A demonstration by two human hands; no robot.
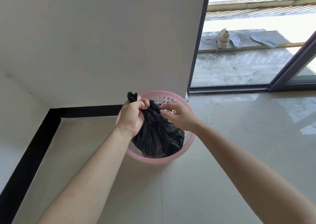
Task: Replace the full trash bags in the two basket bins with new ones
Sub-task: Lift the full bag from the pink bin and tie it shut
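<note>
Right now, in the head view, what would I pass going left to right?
Skirting → left hand → right hand → shoe → insoles → sliding door. The bag and basket overlap both hands, so they are left out.

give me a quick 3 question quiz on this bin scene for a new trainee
1. True or false: the left hand grips the gathered neck of the black plastic trash bag.
2. Where is the bag's bulk? A) inside the round pink perforated plastic basket bin; B) flat on the tiled floor; C) hanging well clear of any bin.
3. Name the footwear standing on the outdoor ledge beyond the sliding glass door.

Key: 1 true; 2 A; 3 a pale lace-up sneaker.
</note>
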